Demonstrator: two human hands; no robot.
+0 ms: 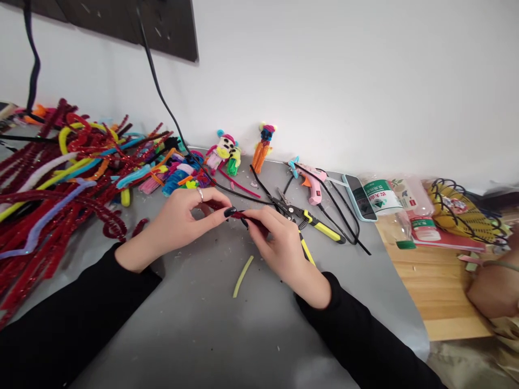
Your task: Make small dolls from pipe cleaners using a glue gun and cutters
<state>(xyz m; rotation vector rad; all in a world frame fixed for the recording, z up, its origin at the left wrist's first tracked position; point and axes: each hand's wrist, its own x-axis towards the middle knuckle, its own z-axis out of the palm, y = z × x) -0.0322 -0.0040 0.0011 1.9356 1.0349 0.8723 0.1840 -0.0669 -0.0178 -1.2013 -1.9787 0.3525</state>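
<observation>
Between the fingertips of my two hands is a dark red pipe cleaner (238,214), mostly covered by the fingers. My left hand (188,219) pinches one side of it with thumb and forefinger. From the right, my right hand (279,237) pinches the other side close by. Below them a short pale yellow-green strip (242,277) lies on the grey table cover (203,324). Yellow-handled wire pliers (324,227) rest just beyond my right hand. A large pile of red pipe cleaners (44,216) spreads out left of my left hand.
Small pipe-cleaner figures (263,148) stand by the wall. A pink glue gun (314,183), a phone (360,200) and a plastic bottle (385,202) lie to the right. A black cable (162,97) hangs down across the table. Another person's arm (494,286) shows at the right edge.
</observation>
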